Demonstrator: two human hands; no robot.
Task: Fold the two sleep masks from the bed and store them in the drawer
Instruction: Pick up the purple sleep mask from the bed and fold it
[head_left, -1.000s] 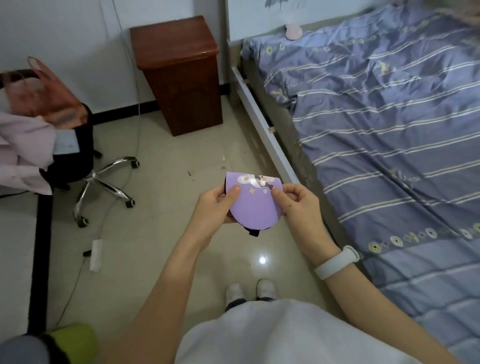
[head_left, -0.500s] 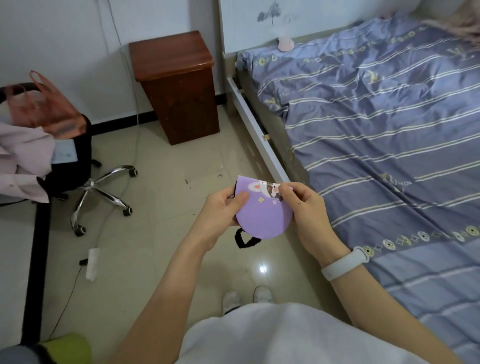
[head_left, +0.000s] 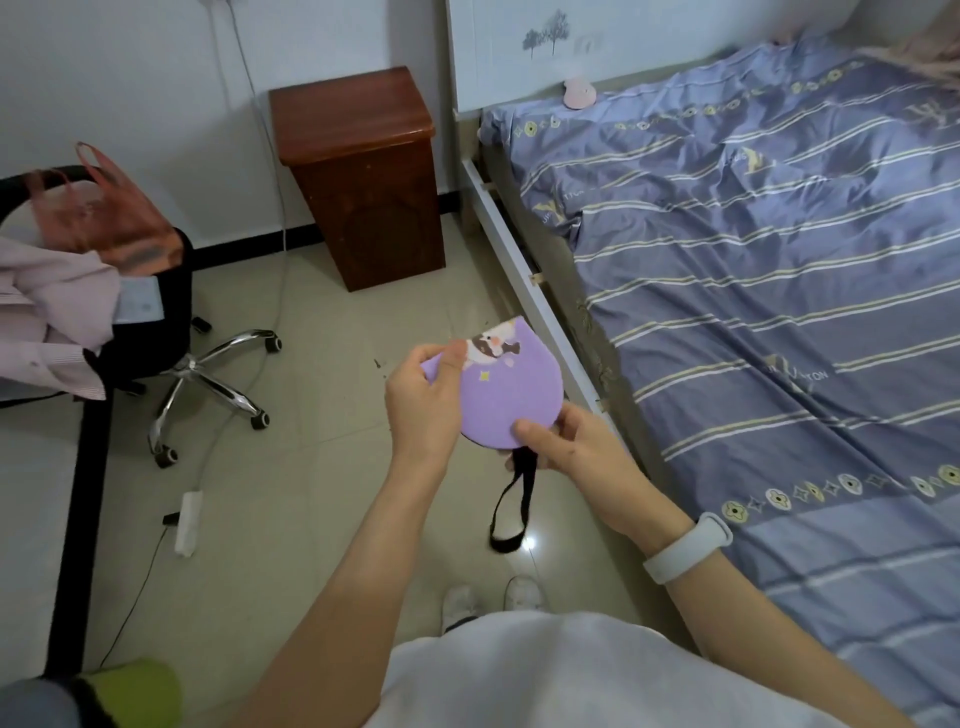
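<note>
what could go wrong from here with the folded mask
The black strap hangs loose below the folded purple sleep mask; it could snag or stick out when stored. The left hand pinches only the top corner and the right hand only the bottom edge, so easing either grip may let the fold spring open. The mask is held over the floor, not the bed, so a slip would likely drop it there.

I see a lilac sleep mask with a cartoon print, its black strap dangling, right of it a blue bedsheet striped cream, behind it a reddish-brown cabinet, white wristband.
</note>
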